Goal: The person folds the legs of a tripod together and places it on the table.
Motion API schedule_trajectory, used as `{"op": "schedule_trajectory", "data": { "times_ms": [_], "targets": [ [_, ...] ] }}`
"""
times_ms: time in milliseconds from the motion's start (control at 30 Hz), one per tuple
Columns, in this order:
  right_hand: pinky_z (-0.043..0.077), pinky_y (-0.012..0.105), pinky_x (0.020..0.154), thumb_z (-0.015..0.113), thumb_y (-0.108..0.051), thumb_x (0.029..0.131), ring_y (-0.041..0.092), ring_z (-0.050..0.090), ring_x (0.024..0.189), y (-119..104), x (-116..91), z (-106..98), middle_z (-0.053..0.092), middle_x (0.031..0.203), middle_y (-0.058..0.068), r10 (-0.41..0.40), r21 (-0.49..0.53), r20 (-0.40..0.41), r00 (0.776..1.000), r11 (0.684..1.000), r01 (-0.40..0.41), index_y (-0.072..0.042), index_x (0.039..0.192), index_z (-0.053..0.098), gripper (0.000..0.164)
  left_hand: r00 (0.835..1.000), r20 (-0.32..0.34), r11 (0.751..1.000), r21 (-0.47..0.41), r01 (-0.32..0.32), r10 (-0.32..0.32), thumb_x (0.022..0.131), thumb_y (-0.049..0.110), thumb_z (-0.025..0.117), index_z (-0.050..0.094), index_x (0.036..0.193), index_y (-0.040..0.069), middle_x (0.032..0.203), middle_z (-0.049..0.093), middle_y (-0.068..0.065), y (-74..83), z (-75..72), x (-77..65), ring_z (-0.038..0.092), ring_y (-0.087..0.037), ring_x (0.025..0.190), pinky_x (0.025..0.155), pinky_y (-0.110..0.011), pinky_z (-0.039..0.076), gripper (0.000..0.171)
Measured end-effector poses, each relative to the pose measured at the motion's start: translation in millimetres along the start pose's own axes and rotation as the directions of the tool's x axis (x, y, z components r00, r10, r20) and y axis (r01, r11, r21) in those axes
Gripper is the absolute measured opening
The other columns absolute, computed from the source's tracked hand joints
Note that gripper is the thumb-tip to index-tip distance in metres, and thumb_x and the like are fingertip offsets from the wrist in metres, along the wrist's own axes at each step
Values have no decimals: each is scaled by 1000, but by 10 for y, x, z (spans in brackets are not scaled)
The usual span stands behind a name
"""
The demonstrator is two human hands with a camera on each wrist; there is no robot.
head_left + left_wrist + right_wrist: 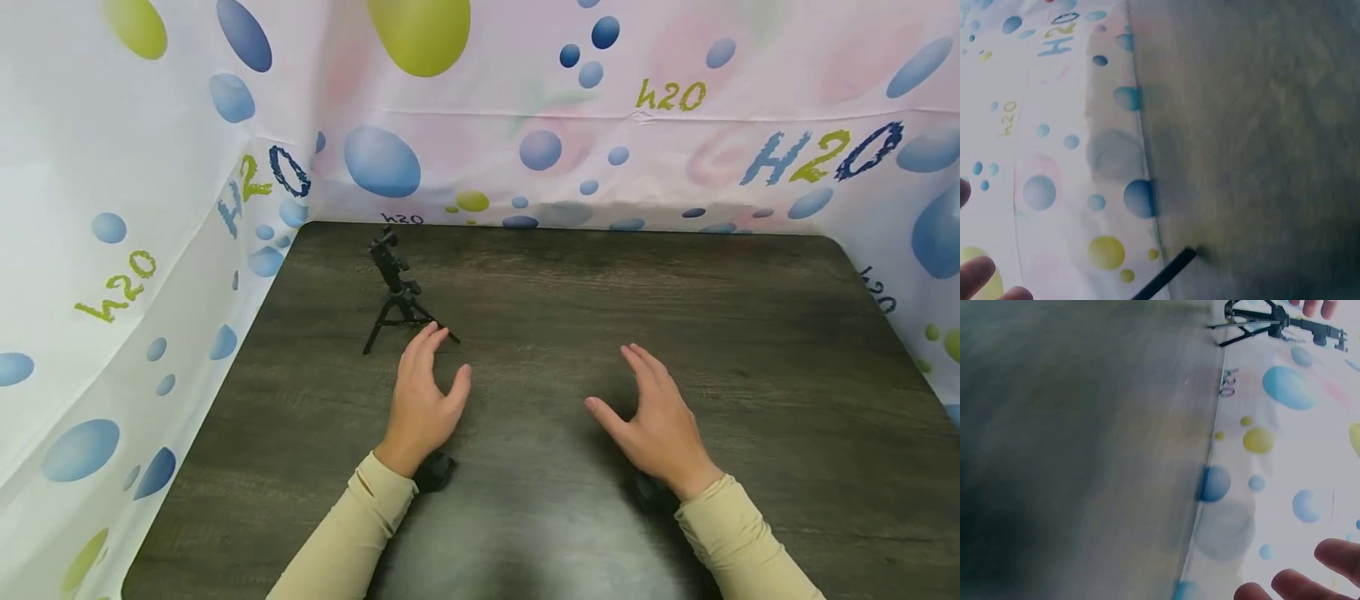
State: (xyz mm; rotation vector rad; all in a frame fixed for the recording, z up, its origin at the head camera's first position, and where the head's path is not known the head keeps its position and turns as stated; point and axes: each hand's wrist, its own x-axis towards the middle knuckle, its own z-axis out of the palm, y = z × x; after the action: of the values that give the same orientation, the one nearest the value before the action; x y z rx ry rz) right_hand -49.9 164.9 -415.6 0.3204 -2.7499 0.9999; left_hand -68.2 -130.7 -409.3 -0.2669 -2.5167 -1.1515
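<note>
A small black tripod (pixel 401 287) stands upright on the dark wooden table (pixel 540 308), left of the middle, its legs spread. My left hand (pixel 424 400) is held over the table just in front of the tripod, fingers extended and thumb apart, holding nothing; its fingertips overlap one tripod leg in the head view. In the left wrist view one black leg (pixel 1166 274) shows at the bottom. Farther right, my right hand (pixel 660 425) hovers with fingers extended and thumb spread, also holding nothing. The right wrist view shows the tripod (pixel 1279 324) sideways at the top.
White sheeting (pixel 465 150) printed with blue and green ovals and "H2O" lettering rises behind the table and along its left and right sides. A dark wrist-worn object (pixel 435 472) sits under the left wrist. Beige sleeves (pixel 341 537) cover both forearms.
</note>
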Motion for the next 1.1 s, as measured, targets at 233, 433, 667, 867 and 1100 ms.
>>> {"op": "schedule_trajectory", "data": {
  "times_ms": [233,433,667,867,1100],
  "targets": [
    [43,60,96,74,-31,91,39,51,125,-118,262,85,46,144,23,-50,49,85,995,998,45,4,146,42,73,998,-66,1000,-17,20,-21,94,11,66,53,136,-7,144,46,-25,-87,-125,107,43,-41,134,105,-59,37,47],
    [47,57,91,73,-31,93,37,56,117,-197,479,197,51,139,24,-85,65,166,983,995,75,5,145,44,69,993,-112,999,-1,42,-41,94,8,67,57,130,-8,136,53,-26,-220,-214,165,49,-41,128,102,-56,41,41],
    [50,54,87,71,-31,95,35,60,110,-343,734,316,57,133,23,-140,68,217,966,989,128,3,143,48,63,984,-155,996,17,93,-89,94,8,67,59,127,-9,126,58,-26,-373,-313,232,56,-40,114,96,-55,45,38],
    [50,52,88,70,-31,96,36,61,108,-511,969,417,58,131,23,-208,86,258,943,978,192,5,141,49,62,974,-160,985,27,169,-163,96,8,66,59,127,-8,121,59,-26,-488,-361,263,56,-39,110,94,-54,46,36],
    [51,49,86,68,-29,97,34,62,108,-758,1184,555,60,132,20,-270,108,283,920,962,249,3,139,54,54,954,-154,963,42,266,-257,97,11,65,59,128,-6,125,56,-25,-627,-410,302,54,-39,113,97,-53,43,36]
  ]
}}
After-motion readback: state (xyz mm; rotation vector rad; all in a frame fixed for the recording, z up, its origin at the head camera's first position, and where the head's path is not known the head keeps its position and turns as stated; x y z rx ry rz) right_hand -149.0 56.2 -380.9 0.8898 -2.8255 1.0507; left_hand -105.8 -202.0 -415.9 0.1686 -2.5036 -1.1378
